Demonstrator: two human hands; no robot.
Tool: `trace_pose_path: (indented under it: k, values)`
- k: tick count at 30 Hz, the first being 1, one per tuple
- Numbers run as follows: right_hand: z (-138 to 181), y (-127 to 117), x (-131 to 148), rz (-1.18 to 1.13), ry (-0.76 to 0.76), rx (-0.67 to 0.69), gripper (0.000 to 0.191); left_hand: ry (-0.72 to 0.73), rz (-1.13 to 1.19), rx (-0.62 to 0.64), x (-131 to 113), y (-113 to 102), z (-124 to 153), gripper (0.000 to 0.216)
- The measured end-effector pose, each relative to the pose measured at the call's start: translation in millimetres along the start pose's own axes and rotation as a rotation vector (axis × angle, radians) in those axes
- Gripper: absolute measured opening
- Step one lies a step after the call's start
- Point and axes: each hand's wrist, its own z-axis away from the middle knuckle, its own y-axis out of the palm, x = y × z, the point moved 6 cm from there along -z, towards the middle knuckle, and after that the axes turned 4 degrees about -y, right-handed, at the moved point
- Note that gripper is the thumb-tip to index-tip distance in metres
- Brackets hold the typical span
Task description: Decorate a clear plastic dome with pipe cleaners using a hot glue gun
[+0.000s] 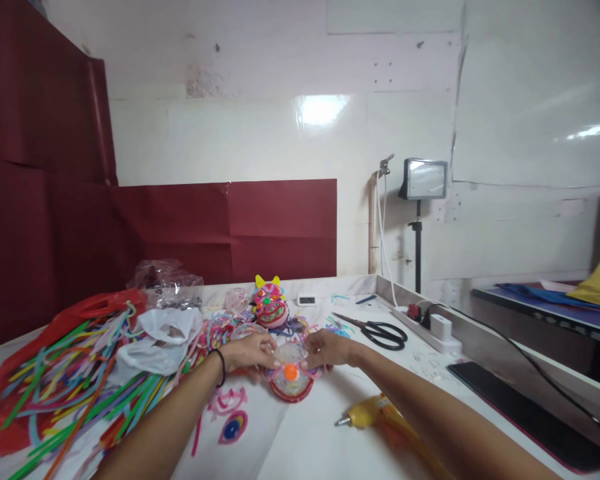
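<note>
Between my hands is a clear round craft piece (293,390) with an orange dot at its middle and a red fuzzy edge along the bottom. My left hand (253,353), with a dark band at the wrist, pinches its left side. On the right side, the fingers of my right hand (329,349) close on it near a pink strip. A finished-looking colourful animal head (270,303) with yellow ears stands just behind. In front of my left hand lie a blue-and-pink eye shape (233,427) and a pink fuzzy piece (229,400).
A yellow glue gun (365,413) lies under my right forearm. Black-handled scissors (380,331), a power strip (435,337) and a black phone-like slab (520,407) are on the right. Pipe cleaners (75,380) and a white plastic bag (157,340) pile up left.
</note>
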Motion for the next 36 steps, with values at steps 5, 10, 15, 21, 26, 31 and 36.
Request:
trace_pose_path:
  k: [5, 10, 15, 21, 26, 31, 36]
  values:
    - [-1.5, -0.3, -1.1, -0.02, -0.006, -0.005, 0.055, -0.005, -0.003, -0.002, 0.5, 0.7, 0.7, 0.06]
    - [-1.3, -0.4, -2.2, -0.025, -0.01, -0.006, 0.055, -0.005, -0.007, -0.006, 0.2, 1.3, 2.1, 0.06]
    - [-0.9, 0.4, -2.8, -0.032, -0.015, -0.002, 0.058, -0.001, -0.013, -0.008, -1.8, 2.1, 3.7, 0.059]
    - [-1.1, 0.0, -1.8, -0.023, -0.022, -0.004, 0.057, 0.0, -0.026, -0.011, -3.8, 2.0, 3.8, 0.058]
    - [-1.1, -1.6, -1.4, -0.008, -0.014, -0.005, 0.057, 0.003, -0.043, -0.022, -3.8, 0.5, 2.2, 0.056]
    - [0.6, -2.3, 0.3, 0.007, -0.025, -0.004, 0.059, 0.023, -0.07, -0.043, -6.4, 0.3, 1.6, 0.056]
    - [0.8, -1.6, -1.4, 0.036, -0.054, -0.026, 0.063, 0.038, -0.078, -0.059, -9.2, 2.2, 5.6, 0.059]
